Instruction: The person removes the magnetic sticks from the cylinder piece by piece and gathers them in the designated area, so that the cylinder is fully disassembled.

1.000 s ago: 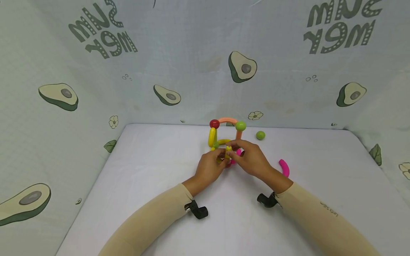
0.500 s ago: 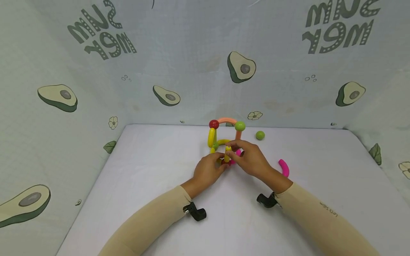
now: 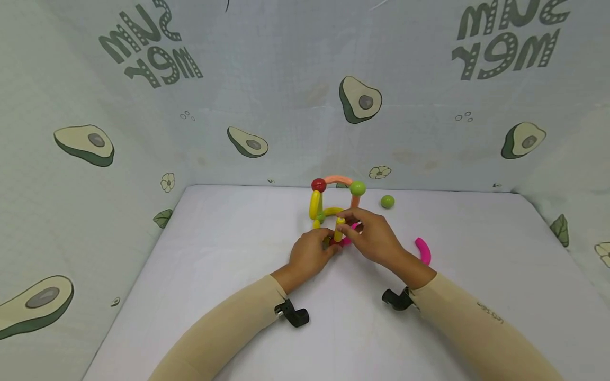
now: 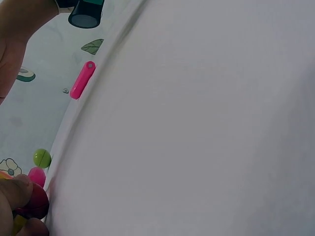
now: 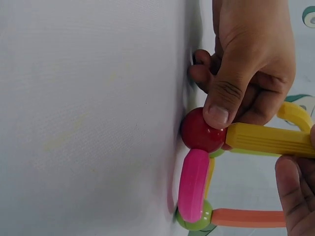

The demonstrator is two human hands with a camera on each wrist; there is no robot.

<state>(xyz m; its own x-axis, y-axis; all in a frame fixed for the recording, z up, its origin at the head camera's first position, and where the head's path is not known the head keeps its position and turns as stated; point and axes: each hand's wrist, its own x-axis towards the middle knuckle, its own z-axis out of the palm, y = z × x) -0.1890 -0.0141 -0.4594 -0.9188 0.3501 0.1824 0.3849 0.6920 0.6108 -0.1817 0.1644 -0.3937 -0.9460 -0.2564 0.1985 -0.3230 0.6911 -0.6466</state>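
In the right wrist view, my left hand (image 5: 256,64) grips a red ball (image 5: 201,131), its thumb pressed on the surface. A straight yellow rod (image 5: 268,139) stands out of that ball, and my right hand (image 5: 298,189) pinches its far end. A curved pink piece (image 5: 193,184) joins the red ball to a green ball (image 5: 196,219), from which an orange rod (image 5: 248,218) extends. The head view has my left hand (image 3: 310,254) and right hand (image 3: 374,236) at the front of the frame of balls and rods; a second red ball (image 3: 319,184) tops its left side.
A loose green ball (image 3: 387,201) lies right of the frame near the table's back edge. Closer in, a loose curved pink piece (image 3: 423,251) lies beside my right forearm. A patterned cloth (image 3: 295,95) hangs behind the table.
Compared with one second ago, my left fingers have moved down from the yellow rod to the red ball at its base. My right hand has hardly moved.
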